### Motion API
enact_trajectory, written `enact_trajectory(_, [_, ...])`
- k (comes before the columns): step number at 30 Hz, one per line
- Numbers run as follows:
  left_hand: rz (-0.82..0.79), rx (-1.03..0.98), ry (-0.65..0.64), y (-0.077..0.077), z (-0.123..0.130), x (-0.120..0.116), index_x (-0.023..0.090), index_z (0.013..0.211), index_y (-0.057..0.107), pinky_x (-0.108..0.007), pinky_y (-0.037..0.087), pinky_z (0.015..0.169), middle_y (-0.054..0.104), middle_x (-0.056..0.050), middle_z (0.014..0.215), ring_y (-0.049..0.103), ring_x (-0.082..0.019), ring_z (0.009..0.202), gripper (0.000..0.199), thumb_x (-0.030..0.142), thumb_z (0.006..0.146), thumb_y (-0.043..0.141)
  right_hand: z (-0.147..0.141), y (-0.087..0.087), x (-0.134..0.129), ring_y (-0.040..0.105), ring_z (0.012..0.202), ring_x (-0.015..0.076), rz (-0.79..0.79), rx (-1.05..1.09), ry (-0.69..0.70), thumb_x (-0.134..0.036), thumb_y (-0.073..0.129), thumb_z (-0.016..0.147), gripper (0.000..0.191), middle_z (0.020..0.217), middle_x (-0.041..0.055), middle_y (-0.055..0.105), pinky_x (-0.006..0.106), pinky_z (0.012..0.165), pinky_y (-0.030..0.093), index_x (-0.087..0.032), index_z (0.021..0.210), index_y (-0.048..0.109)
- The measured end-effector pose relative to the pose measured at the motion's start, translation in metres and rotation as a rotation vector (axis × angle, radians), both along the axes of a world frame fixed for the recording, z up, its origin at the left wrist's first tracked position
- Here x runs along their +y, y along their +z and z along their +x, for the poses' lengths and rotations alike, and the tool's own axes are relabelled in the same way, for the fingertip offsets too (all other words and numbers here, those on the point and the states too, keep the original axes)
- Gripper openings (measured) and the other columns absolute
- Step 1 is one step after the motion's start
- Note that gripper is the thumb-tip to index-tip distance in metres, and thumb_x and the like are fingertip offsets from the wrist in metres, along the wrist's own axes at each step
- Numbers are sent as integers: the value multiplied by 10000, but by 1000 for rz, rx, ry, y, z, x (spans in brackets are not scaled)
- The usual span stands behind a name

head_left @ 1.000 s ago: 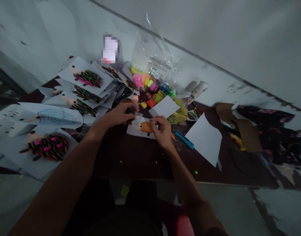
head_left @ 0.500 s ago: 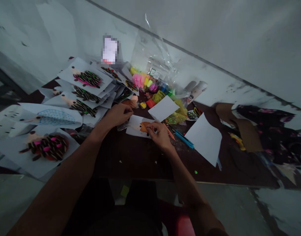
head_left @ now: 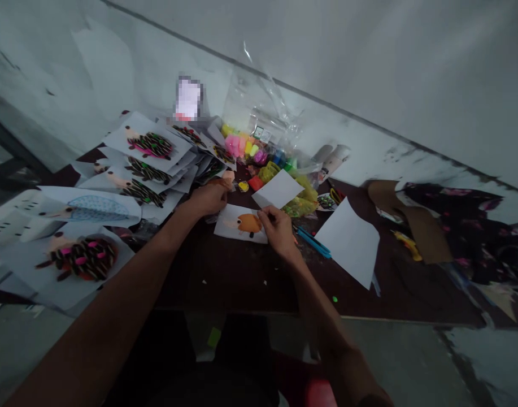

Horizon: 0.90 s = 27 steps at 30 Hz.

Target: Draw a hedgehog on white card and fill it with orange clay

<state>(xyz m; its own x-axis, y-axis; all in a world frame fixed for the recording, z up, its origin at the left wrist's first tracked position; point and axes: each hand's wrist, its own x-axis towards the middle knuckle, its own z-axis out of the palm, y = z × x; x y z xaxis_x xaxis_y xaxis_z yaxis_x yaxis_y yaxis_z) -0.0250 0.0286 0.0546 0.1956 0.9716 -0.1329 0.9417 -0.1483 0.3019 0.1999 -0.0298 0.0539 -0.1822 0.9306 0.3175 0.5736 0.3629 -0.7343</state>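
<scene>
A small white card (head_left: 225,228) lies on the dark table, with an orange rounded clay body (head_left: 249,223), a pale pointed snout and small dark feet. My right hand (head_left: 277,224) is at the card's right edge, thumb and forefinger pinched together; what they grip, if anything, is too small to make out. Beyond the card's upper left corner is my left hand (head_left: 211,198), its fingers curled together beside a brown lump and a peach clay block (head_left: 228,177). Whatever the left fingers hold is hidden.
Paper sheets with clay hedgehogs (head_left: 151,145) pile up at the left. Colourful clay in a clear bag (head_left: 259,130) stands against the wall. Blank white sheets (head_left: 351,243), a blue tool (head_left: 313,242), brown cardboard (head_left: 426,234) and dark floral cloth (head_left: 462,226) are to the right.
My right hand has moved from over the orange body to the card's right edge, uncovering the body. My left hand remains near the clay lumps. The camera view has shifted slightly.
</scene>
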Motion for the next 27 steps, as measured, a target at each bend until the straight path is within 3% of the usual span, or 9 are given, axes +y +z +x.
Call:
enact_trajectory(5, [9, -35, -58, -6, -7, 7, 224, 1000, 746, -322, 517, 812, 739, -83, 1102, 674, -255, 974, 287, 248, 796, 545, 3, -2, 23, 619, 749, 168, 7, 27, 46, -302, 594, 850, 201, 830, 33, 724, 277, 723, 466, -186, 906, 749])
enact_trajectory(8, [18, -81, -83, -8, -10, 8, 235, 1003, 731, -300, 503, 779, 740, -55, 1081, 671, -229, 935, 274, 261, 781, 572, 4, -8, 31, 619, 733, 168, -25, 66, 69, -285, 620, 809, 168, 823, 34, 727, 280, 712, 468, -190, 872, 743])
enact_trajectory(17, [-10, -103, -134, -11, -13, 10, 222, 906, 741, -284, 481, 754, 742, -52, 1026, 665, -221, 915, 199, 276, 797, 584, 5, -16, 21, 597, 692, 168, -134, 170, 102, -391, 628, 818, 220, 773, 29, 714, 284, 658, 444, -196, 816, 730])
enact_trajectory(24, [13, -99, -136, -4, -13, 7, 210, 822, 706, -285, 468, 718, 737, -55, 949, 662, -217, 863, 177, 242, 811, 533, 4, -15, 26, 669, 859, 193, -197, 339, 154, -380, 699, 787, 212, 948, 49, 764, 324, 809, 519, -220, 911, 762])
enact_trajectory(27, [78, -128, -111, -2, -12, 7, 210, 827, 695, -295, 483, 768, 732, -48, 975, 658, -216, 893, 176, 215, 798, 522, 6, -16, 27, 658, 836, 180, -213, 378, 161, -412, 710, 774, 227, 903, 33, 751, 309, 784, 520, -224, 894, 750])
